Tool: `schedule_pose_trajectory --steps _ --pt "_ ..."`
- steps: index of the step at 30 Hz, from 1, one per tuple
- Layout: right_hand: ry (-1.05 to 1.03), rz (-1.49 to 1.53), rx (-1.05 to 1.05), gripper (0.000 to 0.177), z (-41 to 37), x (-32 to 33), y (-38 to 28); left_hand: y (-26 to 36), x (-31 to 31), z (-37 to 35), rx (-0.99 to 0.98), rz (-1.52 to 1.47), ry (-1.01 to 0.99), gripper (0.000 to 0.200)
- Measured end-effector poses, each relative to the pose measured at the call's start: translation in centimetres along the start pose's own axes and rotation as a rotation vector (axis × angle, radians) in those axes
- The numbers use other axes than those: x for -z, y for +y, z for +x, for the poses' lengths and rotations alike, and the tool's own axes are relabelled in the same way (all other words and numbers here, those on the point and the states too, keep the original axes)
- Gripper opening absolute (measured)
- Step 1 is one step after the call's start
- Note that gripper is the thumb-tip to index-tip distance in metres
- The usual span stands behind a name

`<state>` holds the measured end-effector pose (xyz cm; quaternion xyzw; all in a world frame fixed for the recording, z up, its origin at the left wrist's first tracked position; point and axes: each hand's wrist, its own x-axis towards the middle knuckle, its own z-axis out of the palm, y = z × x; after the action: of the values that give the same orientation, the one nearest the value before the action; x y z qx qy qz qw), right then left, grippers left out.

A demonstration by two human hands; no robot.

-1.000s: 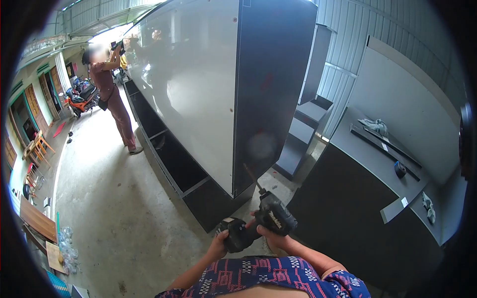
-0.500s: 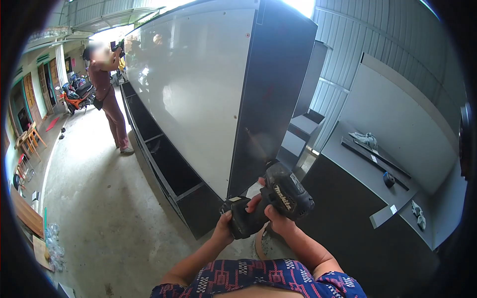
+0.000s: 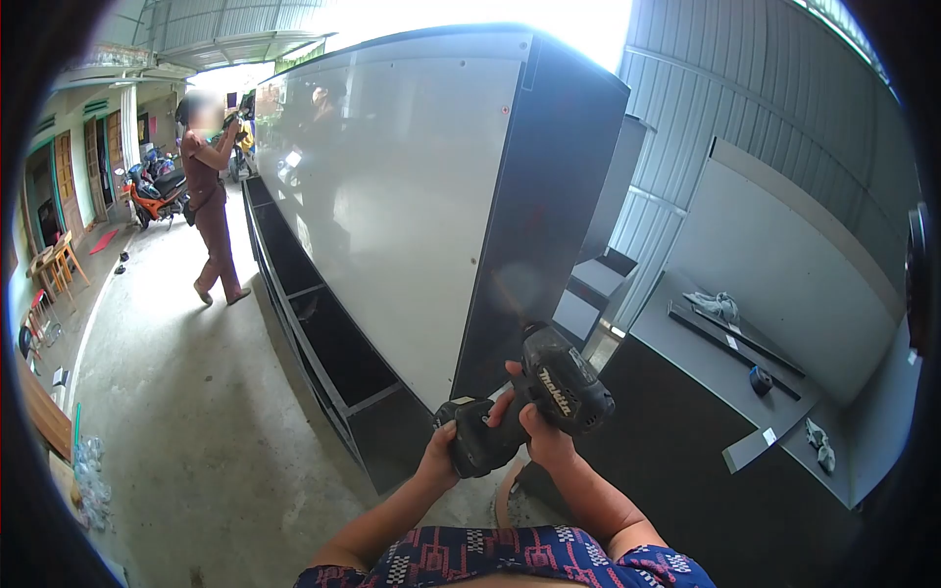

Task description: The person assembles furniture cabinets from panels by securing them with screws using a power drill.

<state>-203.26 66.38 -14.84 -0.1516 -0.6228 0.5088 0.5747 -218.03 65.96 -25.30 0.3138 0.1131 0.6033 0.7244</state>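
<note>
A black Makita cordless drill is held in front of my chest, its long thin bit pointing up and away from me. My right hand is closed round the grip just below the motor housing. At the battery end, my left hand grips the base of the drill from the left. The bit overlaps the dark side panel of a large cabinet in this view. Its broad white panel, dotted with screws along the edges, stretches away to the left.
A black open-topped frame runs along the cabinet's foot. On the right, a grey-and-black cabinet piece carries a tape measure, dark strips and gloves. A person stands by the far end; a motorbike is parked behind.
The view has tilted and shifted slightly. The person at the far end has changed stance, legs now apart. My hands keep the same hold on the drill.
</note>
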Motion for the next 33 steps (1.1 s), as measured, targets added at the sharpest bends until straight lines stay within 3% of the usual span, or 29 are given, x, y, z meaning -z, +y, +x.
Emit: schedule_pose_trajectory --steps 3,6,9,16,21,24,26,28,31,33 --pt "-0.006 0.013 0.012 0.071 0.2 0.1 0.1 0.3 -0.3 0.0 0.000 -0.004 0.000 0.070" --pt "-0.043 0.077 0.064 0.053 0.3 0.2 0.4 0.4 -0.7 -0.2 0.006 -0.015 0.001 0.071" --pt "-0.019 -0.013 0.015 0.067 0.1 -0.1 0.0 0.3 -0.4 0.0 0.000 -0.015 -0.010 0.071" --pt "-0.024 0.052 0.023 0.073 0.4 0.1 0.0 0.2 -1.0 0.2 -0.009 0.008 0.012 0.067" --pt "-0.042 0.042 0.060 0.080 1.9 0.2 -3.4 0.5 -2.9 2.2 0.010 0.055 -0.041 0.063" --pt "-0.008 -0.026 0.132 0.082 3.9 0.0 -7.4 3.4 -4.1 4.2 0.007 0.753 0.146 0.062" --pt "-0.001 -0.068 0.192 0.081 5.3 0.2 -10.0 7.6 -7.5 4.5 -0.501 1.032 -0.010 0.064" --pt "-0.015 -0.102 0.258 0.080 6.8 0.4 -12.3 10.8 -9.7 5.0 -0.605 1.281 0.149 0.069" --pt "0.006 -0.145 0.300 0.077 8.7 -0.3 -15.0 12.3 -10.4 8.9 -1.166 1.582 0.262 0.077" --pt "0.013 -0.106 0.289 0.072 9.9 -0.7 -15.9 13.1 -11.1 10.9 -1.171 1.719 0.311 0.079"
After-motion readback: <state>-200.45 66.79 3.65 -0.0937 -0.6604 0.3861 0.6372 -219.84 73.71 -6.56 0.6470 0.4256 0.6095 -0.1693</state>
